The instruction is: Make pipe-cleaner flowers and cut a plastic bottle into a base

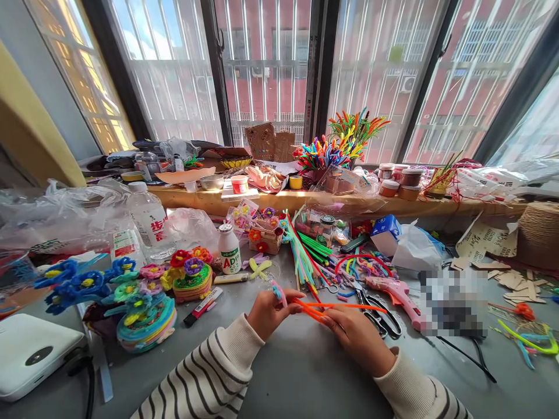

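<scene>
Orange pipe cleaners (349,305) stretch between my two hands above the grey table. My left hand (273,311) pinches them at their left end, and something pink and pale blue shows at its fingers. With fingers closed, my right hand (356,334) grips the orange strands further along, and one free end sticks out to the right above it. Just beyond my right hand lie black-handled scissors (379,313) and a pink glue gun (399,297). A fan of pale green and red pipe cleaners (301,256) spreads behind my hands.
Pipe-cleaner flower pots (146,323) stand at the left, near a white device (37,355) with a black cable. A white bottle (229,250) stands behind my left hand. Wooden scraps (524,285) and a twine spool (539,230) sit right. Paint jars (410,177) line the sill.
</scene>
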Tool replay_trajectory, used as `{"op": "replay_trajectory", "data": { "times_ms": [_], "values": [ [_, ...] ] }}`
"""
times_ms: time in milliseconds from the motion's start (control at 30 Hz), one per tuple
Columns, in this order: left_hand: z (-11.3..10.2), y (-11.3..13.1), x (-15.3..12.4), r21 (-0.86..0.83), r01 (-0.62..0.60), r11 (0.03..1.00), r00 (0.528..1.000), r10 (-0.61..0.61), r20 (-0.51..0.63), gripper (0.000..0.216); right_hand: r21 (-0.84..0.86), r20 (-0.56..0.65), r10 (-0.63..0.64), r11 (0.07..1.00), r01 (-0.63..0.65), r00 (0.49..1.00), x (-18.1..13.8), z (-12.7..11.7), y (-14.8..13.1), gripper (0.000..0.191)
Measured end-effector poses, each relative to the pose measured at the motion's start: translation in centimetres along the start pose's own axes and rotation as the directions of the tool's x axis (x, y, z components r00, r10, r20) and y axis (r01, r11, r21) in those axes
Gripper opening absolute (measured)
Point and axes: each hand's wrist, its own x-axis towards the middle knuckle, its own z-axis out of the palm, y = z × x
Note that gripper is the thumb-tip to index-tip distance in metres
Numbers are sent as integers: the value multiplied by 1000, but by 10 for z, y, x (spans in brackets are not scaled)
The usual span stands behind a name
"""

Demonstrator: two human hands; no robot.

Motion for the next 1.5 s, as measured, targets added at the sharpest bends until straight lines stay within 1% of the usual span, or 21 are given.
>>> {"op": "replay_trajectory", "data": {
  "times_ms": [100, 167, 267, 333, 400, 500, 567, 633, 700, 767, 833, 867, 933, 1033, 1100, 1200, 1267, 1300, 1367, 1433, 1500],
  "values": [
    [0, 1, 1, -62, 38, 997, 999, -36, 23, 18, 29, 12, 24, 999, -24, 1000, 0, 0, -1, 25],
    [0, 1, 2, -155, 91, 984, 996, -89, 22, 18, 81, 17, 54, 995, -56, 998, 0, -1, -1, 23],
    [-2, 1, 5, -333, 207, 920, 973, -230, -30, 26, 249, -78, 170, 957, -146, 982, 2, -8, -2, 24],
    [-4, 0, 7, -410, 253, 876, 951, -304, -62, 29, 408, -142, 273, 892, -195, 952, 3, -13, -1, 25],
    [-6, -2, 9, -449, 263, 854, 938, -336, -89, 30, 584, -130, 369, 778, -229, 920, 4, -16, 1, 25],
    [-9, -4, 10, -477, 285, 831, 923, -372, -97, 31, 828, -31, 469, 507, -241, 883, 5, -17, 3, 23],
    [-9, -4, 10, -482, 317, 817, 917, -394, -63, 31, 928, 16, 500, 315, -198, 866, 6, -17, 3, 20],
    [-9, -2, 9, -455, 357, 816, 913, -407, -13, 31, 976, 44, 528, 158, -149, 848, 6, -17, 4, 15],
    [-8, -1, 9, -390, 394, 832, 909, -416, 29, 30, 992, 64, 569, 54, -116, 820, 7, -18, 5, 14],
    [-6, 1, 7, -309, 421, 853, 905, -417, 82, 28, 997, 68, 599, -4, -81, 798, 7, -19, 7, 14],
    [-5, 1, 6, -253, 443, 860, 895, -408, 181, 26, 997, 71, 590, -48, -53, 804, 7, -20, 7, 12],
    [-5, 1, 5, -234, 461, 856, 880, -408, 243, 26, 997, 75, 575, -68, -44, 815, 7, -20, 7, 12],
    [-4, 0, 4, -208, 508, 836, 834, -416, 363, 26, 994, 79, 545, -104, -26, 835, 8, -20, 6, 13],
    [-4, 0, 4, -189, 571, 799, 767, -437, 470, 24, 993, 54, 550, -118, 14, 834, 9, -18, 5, 15],
    [-4, 0, 4, -183, 582, 792, 747, -432, 506, 23, 996, 24, 579, -86, 32, 815, 10, -16, 4, 14],
    [-3, 0, 3, -171, 576, 800, 732, -411, 544, 22, 999, -24, 630, -14, 42, 777, 11, -14, 3, 13],
    [-2, 0, 1, -165, 576, 801, 712, -392, 582, 23, 999, -34, 636, 14, 33, 771, 12, -14, 0, 14],
    [-2, 0, 0, -165, 574, 802, 700, -376, 608, 23, 999, -35, 626, 25, 25, 779, 12, -14, -2, 14],
    [-2, 2, -3, -163, 539, 827, 687, -319, 653, 22, 999, -29, 575, 52, -2, 817, 12, -14, -5, 13],
    [-2, 5, -4, -164, 480, 862, 699, -263, 665, 20, 996, -13, 499, 84, -34, 867, 12, -12, -9, 13],
    [-2, 9, -3, -201, 464, 863, 732, -246, 636, 23, 990, 17, 419, 118, -73, 908, 11, -7, -14, 14]
  ]
}}
